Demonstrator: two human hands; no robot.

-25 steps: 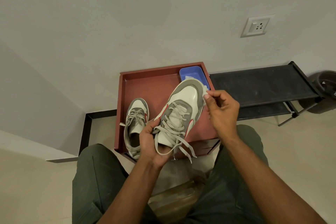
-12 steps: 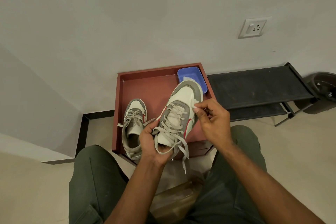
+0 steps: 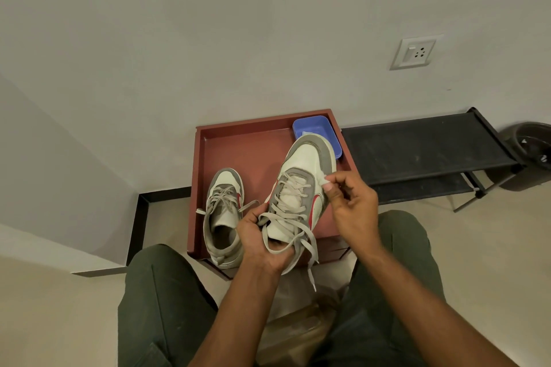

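One head cam, wide-angle, looks fwd & down, close above held shoe.

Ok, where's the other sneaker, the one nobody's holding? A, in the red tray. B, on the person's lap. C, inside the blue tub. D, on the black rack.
A: the second sneaker lies in the red tray, left of the held sneaker that the left hand grips, while the right hand pinches a white wipe at its side.
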